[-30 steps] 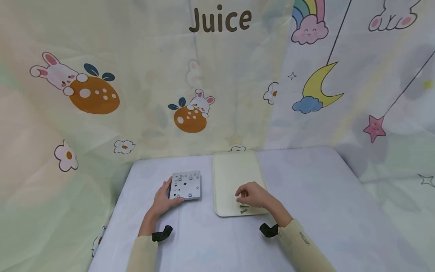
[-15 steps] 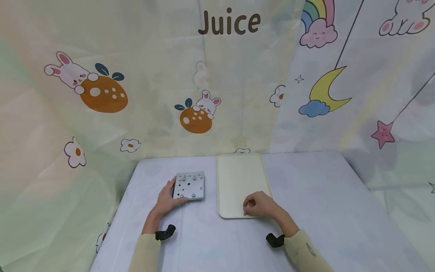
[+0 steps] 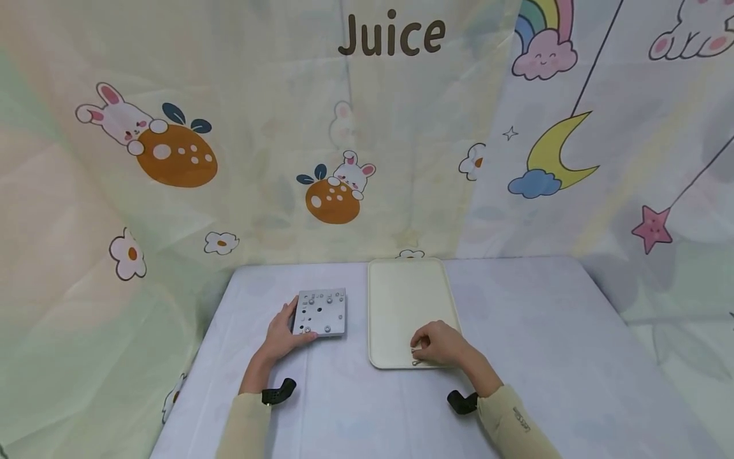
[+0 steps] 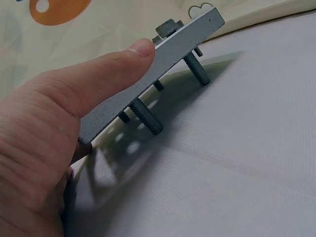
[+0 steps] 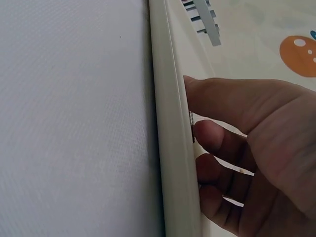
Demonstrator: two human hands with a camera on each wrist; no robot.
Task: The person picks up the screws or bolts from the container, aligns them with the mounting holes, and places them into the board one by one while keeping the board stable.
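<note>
My left hand (image 3: 280,338) grips a grey metal plate (image 3: 329,312) by its left side, thumb on the near edge. Several bolts and holes mark its top. In the left wrist view, threaded bolts (image 4: 147,117) stick out beneath the plate, above the cloth. My right hand (image 3: 443,344) is low over the near end of a cream tray (image 3: 401,299), fingers curled. Between its thumb and finger is a small screw (image 5: 192,129), pinched and partly hidden by the tray's rim. A second screw (image 3: 416,363) lies just below the fingertips in the head view.
A white cloth (image 3: 344,401) covers the table. Behind it hangs a printed curtain (image 3: 258,127) along the back and sides. The tray lies to the right of the plate, its far end near the curtain.
My right hand has come down onto the screws in the tray and its fingers have closed around one. The left hand keeps its grip on the plate. The head view has shifted slightly.
</note>
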